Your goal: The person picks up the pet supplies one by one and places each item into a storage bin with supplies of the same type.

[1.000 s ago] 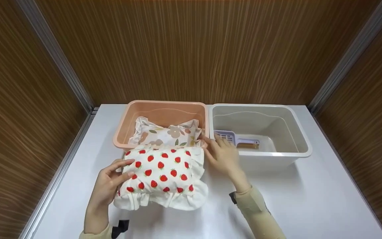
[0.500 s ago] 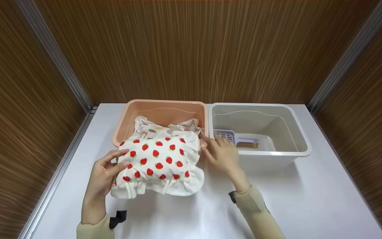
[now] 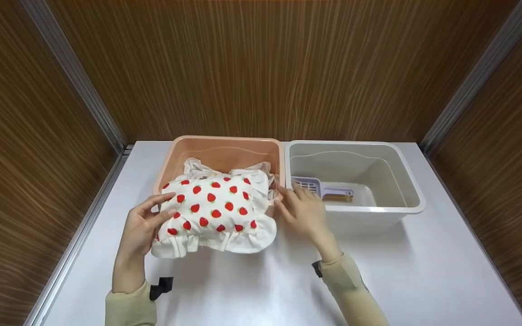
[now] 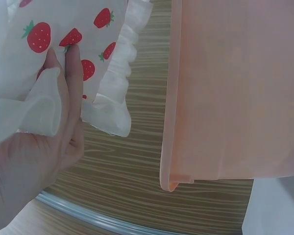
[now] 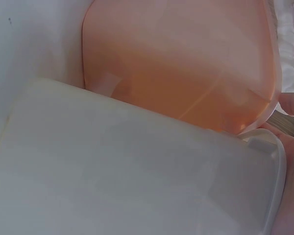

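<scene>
A white frilled cushion printed with red strawberries [image 3: 218, 203] is tilted over the front of a pink bin [image 3: 238, 143]. My left hand [image 3: 138, 228] grips its left side, thumb on the printed face; in the left wrist view, frill partly covers the hand. Inside the pink bin lies a floral frilled cushion [image 3: 195, 166], mostly hidden by the strawberry one. My right hand [image 3: 306, 213] holds the adjoining front corners of the bins. Its fingers bend over the rim of the white bin [image 3: 374, 210], and its thumb is against the pink rim.
Within the white bin lie a lilac slotted litter scoop [image 3: 329, 192] and something brown under its handle, kind unclear. Both bins stand side by side on a white table [image 3: 424, 271]. Wood-grain panels [image 3: 261, 68] enclose the back and sides.
My left hand has moved the strawberry cushion forward and slightly left, from in front of the pink bin to over its front, covering most of the floral cushion. The right hand stays in place.
</scene>
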`<state>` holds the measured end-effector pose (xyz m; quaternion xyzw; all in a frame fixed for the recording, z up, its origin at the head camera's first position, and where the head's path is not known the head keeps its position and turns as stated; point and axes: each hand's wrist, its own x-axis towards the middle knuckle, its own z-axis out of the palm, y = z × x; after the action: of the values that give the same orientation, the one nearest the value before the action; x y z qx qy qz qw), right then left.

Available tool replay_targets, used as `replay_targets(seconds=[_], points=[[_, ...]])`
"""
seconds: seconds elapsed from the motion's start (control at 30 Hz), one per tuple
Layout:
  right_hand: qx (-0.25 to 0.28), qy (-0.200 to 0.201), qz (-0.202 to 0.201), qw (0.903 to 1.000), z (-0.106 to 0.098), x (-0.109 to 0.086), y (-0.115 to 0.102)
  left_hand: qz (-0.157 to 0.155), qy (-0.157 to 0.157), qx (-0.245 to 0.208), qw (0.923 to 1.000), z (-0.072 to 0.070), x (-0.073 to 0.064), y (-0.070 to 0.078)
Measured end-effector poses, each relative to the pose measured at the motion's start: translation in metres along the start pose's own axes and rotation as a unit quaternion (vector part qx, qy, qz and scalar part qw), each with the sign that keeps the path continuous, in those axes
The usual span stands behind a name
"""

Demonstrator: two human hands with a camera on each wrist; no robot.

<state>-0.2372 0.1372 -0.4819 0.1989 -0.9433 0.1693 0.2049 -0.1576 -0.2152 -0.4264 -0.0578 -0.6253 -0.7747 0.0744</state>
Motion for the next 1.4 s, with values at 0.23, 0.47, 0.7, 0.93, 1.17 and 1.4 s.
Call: replay_targets(seconds=[0.23,0.47,0.7,0.93,1.17,1.4], points=[[0.001,-0.018,0.006,0.9998,-0.001,0.000,-0.001,-0.013,0.015,-0.001,0.9998,-0.003,0.010,-0.001],[-0.005,-0.019,0.007,0.9998,0.000,0.001,-0.003,-0.022,0.018,-0.019,0.9994,-0.005,0.020,0.000],[-0.008,-0.032,0.010,0.9994,0.002,0.002,-0.005,-0.033,0.017,-0.022,0.9991,-0.008,0.027,0.000],[-0.005,-0.022,0.003,0.9997,0.001,0.000,-0.007,-0.036,0.015,-0.009,0.9992,-0.009,0.038,-0.002],[-0.006,-0.021,0.005,0.9997,0.001,0.000,-0.007,-0.042,0.021,-0.007,0.9989,-0.007,0.051,-0.002],[-0.005,-0.019,0.002,0.9998,0.003,-0.003,-0.006,-0.030,0.019,-0.038,0.9986,-0.007,0.057,-0.006]])
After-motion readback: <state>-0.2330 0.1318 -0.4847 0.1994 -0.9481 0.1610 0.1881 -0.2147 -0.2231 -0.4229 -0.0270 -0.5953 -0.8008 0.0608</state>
